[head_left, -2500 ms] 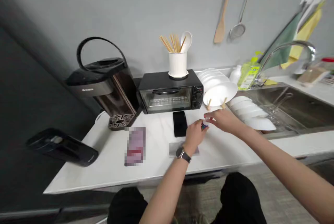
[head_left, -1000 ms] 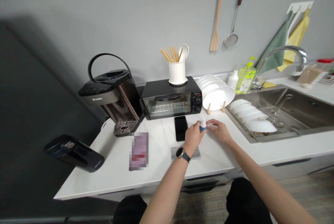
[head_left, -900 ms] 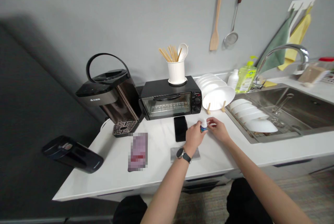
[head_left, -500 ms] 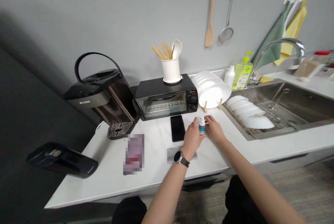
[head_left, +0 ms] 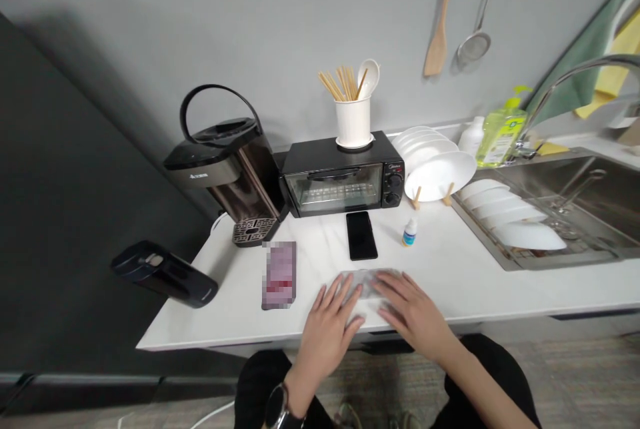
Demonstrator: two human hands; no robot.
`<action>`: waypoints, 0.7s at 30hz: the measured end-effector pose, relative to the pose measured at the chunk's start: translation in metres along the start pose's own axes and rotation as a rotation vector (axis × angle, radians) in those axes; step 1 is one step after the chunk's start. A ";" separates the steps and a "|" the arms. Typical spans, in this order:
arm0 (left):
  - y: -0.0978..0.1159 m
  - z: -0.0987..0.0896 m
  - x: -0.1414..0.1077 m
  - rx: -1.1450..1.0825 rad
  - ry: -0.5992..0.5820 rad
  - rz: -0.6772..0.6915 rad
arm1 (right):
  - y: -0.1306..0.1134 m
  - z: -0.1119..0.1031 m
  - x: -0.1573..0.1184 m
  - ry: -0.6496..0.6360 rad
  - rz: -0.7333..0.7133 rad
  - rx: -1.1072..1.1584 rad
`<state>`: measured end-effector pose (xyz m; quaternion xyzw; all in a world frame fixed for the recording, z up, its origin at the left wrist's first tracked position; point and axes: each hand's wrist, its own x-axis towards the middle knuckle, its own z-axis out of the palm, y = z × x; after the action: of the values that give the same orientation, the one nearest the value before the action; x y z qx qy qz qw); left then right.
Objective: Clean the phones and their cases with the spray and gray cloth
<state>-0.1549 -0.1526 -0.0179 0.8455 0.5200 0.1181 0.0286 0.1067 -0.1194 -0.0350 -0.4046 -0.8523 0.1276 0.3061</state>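
Note:
A flat grey cloth-like piece [head_left: 369, 282] lies near the counter's front edge. My left hand [head_left: 330, 325] rests over its left end, fingers spread, a watch on the wrist. Over its right end is my right hand [head_left: 413, 312], fingers also apart. Neither hand grips anything, and the fingers cover parts of the grey piece. Beyond my right hand a small white dropper-type bottle [head_left: 410, 233] with a blue label stands upright on the counter. A black phone [head_left: 361, 235] lies flat behind the grey piece, left of the bottle.
A black toaster oven [head_left: 340, 179] carries a white cup of chopsticks [head_left: 353, 121]. Plates [head_left: 440, 175] stand in a rack beside it. To the left are a water dispenser [head_left: 235, 175], a dark tumbler [head_left: 170, 279] and a blurred purple item [head_left: 281, 275]. The sink [head_left: 615, 205] holds bowls.
My hands have let go of the small bottle, which now stands on the counter. Both have moved towards me onto the grey piece. The view has shifted right.

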 end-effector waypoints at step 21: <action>-0.032 -0.015 0.068 -0.398 0.068 -0.218 | 0.040 0.008 0.047 0.062 0.259 0.056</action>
<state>-0.1572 -0.0793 0.0030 0.7577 0.5752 0.2429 0.1900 0.1032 -0.0577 -0.0404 -0.5064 -0.7791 0.1772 0.3243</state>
